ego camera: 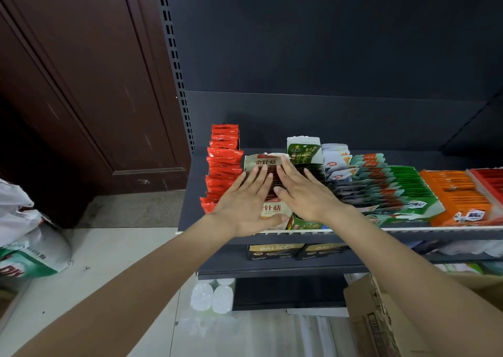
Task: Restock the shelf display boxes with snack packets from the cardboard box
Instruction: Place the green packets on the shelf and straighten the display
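A beige display box (265, 162) with dark snack packets (273, 182) in it stands on the dark shelf (190, 193). My left hand (245, 207) lies flat on the packets, fingers spread, thumb by the box's front face. Beside it, my right hand (304, 193) also rests flat on the packets and partly over the green display box (303, 149). Neither hand grips anything. The cardboard box (381, 316) sits at the lower right, partly hidden behind my right forearm.
Red packets (224, 166) stand left of the beige box. Rightwards run white and teal packets (364, 182), a green box (408, 190) and an orange box (457, 196). A lower shelf holds dark Dalicca boxes (275, 251). White bottles (212, 296) and a sack (24, 242) sit on the floor.
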{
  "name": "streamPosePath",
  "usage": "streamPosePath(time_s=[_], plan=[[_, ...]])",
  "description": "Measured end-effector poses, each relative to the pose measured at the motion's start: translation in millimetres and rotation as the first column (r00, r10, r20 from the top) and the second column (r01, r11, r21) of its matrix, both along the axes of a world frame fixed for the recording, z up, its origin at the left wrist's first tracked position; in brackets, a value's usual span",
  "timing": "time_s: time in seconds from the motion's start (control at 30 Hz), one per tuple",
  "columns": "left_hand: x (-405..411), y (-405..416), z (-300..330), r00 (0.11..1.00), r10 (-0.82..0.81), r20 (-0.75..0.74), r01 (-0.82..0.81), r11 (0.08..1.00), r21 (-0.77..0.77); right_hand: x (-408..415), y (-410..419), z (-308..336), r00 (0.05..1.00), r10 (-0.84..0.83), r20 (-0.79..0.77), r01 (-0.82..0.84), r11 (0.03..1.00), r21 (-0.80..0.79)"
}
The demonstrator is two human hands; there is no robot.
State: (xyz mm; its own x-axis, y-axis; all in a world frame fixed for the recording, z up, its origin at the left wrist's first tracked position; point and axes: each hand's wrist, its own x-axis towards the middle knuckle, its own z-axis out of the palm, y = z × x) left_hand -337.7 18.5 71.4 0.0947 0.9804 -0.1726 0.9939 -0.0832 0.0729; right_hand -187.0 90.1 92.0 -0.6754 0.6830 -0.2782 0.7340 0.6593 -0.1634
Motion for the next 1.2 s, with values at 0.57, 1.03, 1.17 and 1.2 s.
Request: streamPosePath(time_s=[0.57,1.03,1.17,1.2], plan=[[-21,19,15,0.978,0.079,0.19,-0.113,0.978,0.176,-8,1,0,0.983,-0.066,-0.174,0.1,0.975,0.198],[-29,60,28,0.989,0.086,0.117,-0.115,0.957,0.266,-39,53,17,0.99,-0.043,-0.133,0.067,0.981,0.179],[-35,66,29,0.999,0.034,0.021,-0.037,0.985,0.168,-26,60,21,0.992,-0.036,-0.119,0.041,0.998,0.043],[-35,67,31,1.0,0.024,-0.006,-0.023,0.988,0.154,-25,61,22,0.993,-0.031,-0.116,0.037,0.998,0.053]])
